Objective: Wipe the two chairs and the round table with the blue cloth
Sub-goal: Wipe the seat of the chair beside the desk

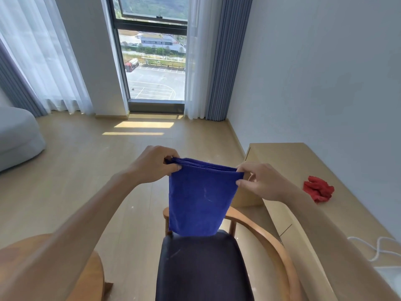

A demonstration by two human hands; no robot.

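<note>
Both hands have the blue cloth (200,196) pinched by its top edge, left hand (155,164) on one corner, right hand (261,181) on the other, fingers and thumbs closed on the fabric. It looks folded over, a few layers showing along the top, and it hangs straight down from the hold. Right under its bottom edge is a chair (201,263) with a dark seat and a curved wooden armrest; can't tell if the cloth touches the seat or just hangs above it. Down and off to the left-hand side there's a slice of the round table (91,276). Off past the right hand, a wooden counter (303,161) with a red rag (318,189) on it.

Progress-wise, my guess is wiping hasn't really got going yet, it's more like readying the cloth. I only see one chair, so the second one and the table look left to do.
</note>
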